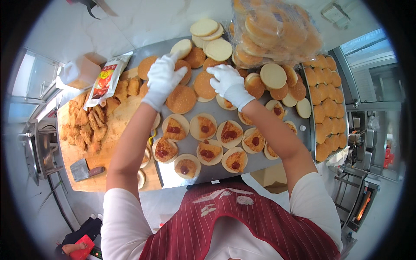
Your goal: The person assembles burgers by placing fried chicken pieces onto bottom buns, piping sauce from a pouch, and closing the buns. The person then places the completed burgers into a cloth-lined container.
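My left hand (165,78), in a white glove, is over the bun tops at the back left, its fingers apart near a pale bun half (182,48). My right hand (227,81), gloved too, has its fingers curled just right of a browned sesame bun top (204,85); whether it grips anything is unclear. Another sesame bun top (181,99) lies between and below the hands. Nearer me, several bun bottoms carry pieces of breaded fried meat with red sauce, such as the topped bun (229,134). Loose bun halves (218,49) are piled at the back.
Fried breaded pieces (86,122) and a metal scraper (85,169) lie on the wooden board (120,149) at left, with a sauce pouch (109,78) and plastic jug (81,73) behind. Bagged buns (276,29) stand at back right, beside a tray of buns (328,107). Another person's hand (79,247) shows lower left.
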### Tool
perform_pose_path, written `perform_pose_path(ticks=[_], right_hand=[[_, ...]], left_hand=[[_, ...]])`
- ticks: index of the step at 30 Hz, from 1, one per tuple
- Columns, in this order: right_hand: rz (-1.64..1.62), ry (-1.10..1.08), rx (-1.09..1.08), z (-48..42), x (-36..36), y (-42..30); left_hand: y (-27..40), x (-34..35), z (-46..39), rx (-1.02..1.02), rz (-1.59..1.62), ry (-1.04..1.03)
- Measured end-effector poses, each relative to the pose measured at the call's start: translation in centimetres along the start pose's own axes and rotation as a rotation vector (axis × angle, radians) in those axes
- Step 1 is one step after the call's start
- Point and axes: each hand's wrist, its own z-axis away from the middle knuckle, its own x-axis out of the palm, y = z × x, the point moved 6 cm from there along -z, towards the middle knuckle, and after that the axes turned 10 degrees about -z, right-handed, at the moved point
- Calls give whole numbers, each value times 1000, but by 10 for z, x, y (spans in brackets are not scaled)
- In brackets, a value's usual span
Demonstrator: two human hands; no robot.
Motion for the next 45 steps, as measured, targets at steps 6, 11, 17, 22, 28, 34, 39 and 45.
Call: perform_pose_path(ticks=[6,11,17,22,28,34,39,45], right_hand=[[236,-155,-9,-20,-12,-13],[240,148,-81,-98,-43,-43],[339,91,67,-162,-40,4],[-79,350,-172,-128,-59,-61],[-1116,-431,322,19,22,-105],[-1222,-652,505,82,72,-113],[-492,-173,143,39,6,-84],[354,147,-48,-70,-36,-19]], left_hand=[[-16,46,-90,-176,4,-251],[-83,18,-83,-379,140,-307],[-128,-30,75,-308,828,-149],[-147,-17,162,-457,130,-112],[-91,-60,164,-163,94,93],[-5,-32,192,84,353,-63],[-5,-7,195,-82,61,-138],[7,-13,197,-35,-67,-171]])
